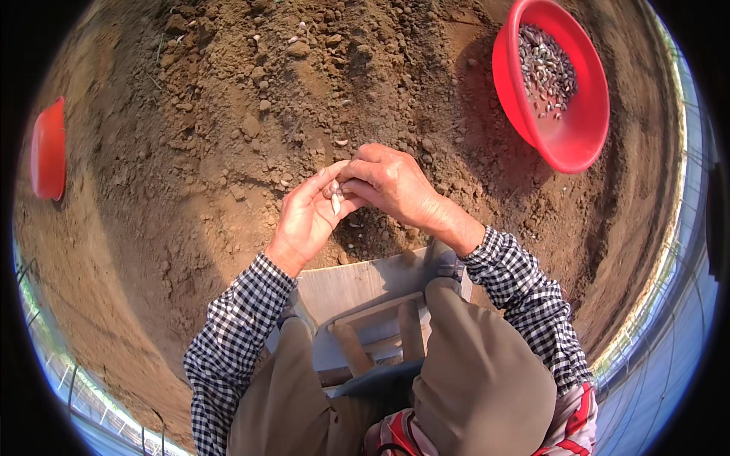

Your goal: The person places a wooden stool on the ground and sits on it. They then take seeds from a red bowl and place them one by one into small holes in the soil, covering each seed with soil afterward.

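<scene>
Palm up, my left hand (305, 219) cups a few garlic cloves (335, 200) between its palm and fingers. Over its fingertips bends my right hand (393, 185), whose thumb and fingers touch the cloves; whether it pinches one is hidden behind the fingers. Beneath both hands is loose brown soil (251, 154). A single clove (341, 142) lies on the soil just beyond my fingers, and another clove (284, 183) rests left of my left hand. Several pale cloves (293, 40) are scattered farther up the bed.
A red plastic basin (570, 134), partly filled with cloves, sits tilted in view at the upper right. Another red basin (48, 151) stands at the far left. Between my legs is a low wooden stool (376, 310) with a pale board (365, 288) before it. Blue sheeting (673, 342) borders the right.
</scene>
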The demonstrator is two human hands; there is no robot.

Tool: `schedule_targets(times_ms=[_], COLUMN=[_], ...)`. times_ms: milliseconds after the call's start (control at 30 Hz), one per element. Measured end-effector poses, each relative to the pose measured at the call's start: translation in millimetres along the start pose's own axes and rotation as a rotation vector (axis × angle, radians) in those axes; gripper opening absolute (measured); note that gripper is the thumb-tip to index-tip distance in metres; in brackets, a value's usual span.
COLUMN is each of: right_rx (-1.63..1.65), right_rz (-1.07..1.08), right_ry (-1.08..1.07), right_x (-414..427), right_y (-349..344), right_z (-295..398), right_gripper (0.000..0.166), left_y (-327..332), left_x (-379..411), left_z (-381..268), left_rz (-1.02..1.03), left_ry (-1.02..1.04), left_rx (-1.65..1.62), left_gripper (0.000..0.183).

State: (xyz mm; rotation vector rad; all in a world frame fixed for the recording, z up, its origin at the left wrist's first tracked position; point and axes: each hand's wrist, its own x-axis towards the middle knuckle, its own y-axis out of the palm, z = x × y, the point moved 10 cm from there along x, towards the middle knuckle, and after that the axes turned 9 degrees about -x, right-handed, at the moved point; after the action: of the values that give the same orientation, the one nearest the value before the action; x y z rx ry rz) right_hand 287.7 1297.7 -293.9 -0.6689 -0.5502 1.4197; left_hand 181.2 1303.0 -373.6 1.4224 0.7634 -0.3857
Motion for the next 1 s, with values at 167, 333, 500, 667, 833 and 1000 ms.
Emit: schedule_targets(times_ms=[167,333,500,667,833,1000], right_rx=[-0.039,-0.015,-0.116,0.046,-0.009,0.046], right_rz=[0.015,-0.020,0.075,0.078,0.177,0.107], right_ry=[-0.015,-0.001,-0.091,-0.003,0.007,0.035], right_x=[-6.0,-10.3,-6.8,-1.5,1.4,5.7], right_y=[5.6,-0.4,11.4,7.7,19.2,10.1], right_z=[-4.2,-3.4,5.0,-8.7,1.7,-0.8], right_gripper=[0.018,0.019,0.020,0.017,0.016,0.015], left_y=[-2.5,-3.3,-6.5,-10.7,-14.9,-9.9], left_x=[-4.4,-4.1,-1.3,-0.5,-2.6,-5.1], left_z=[3.7,3.5,6.0,1.8,-4.3,-3.8], left_rz=[0.033,0.011,-0.031,-0.072,-0.136,-0.063], left_ry=[-0.045,-0.038,-0.055,-0.060,-0.057,-0.044], left_rx=[0.014,0.137,0.184,0.176,0.334,0.171], left_gripper=[0.040,0.043,0.044,0.038,0.032,0.027])
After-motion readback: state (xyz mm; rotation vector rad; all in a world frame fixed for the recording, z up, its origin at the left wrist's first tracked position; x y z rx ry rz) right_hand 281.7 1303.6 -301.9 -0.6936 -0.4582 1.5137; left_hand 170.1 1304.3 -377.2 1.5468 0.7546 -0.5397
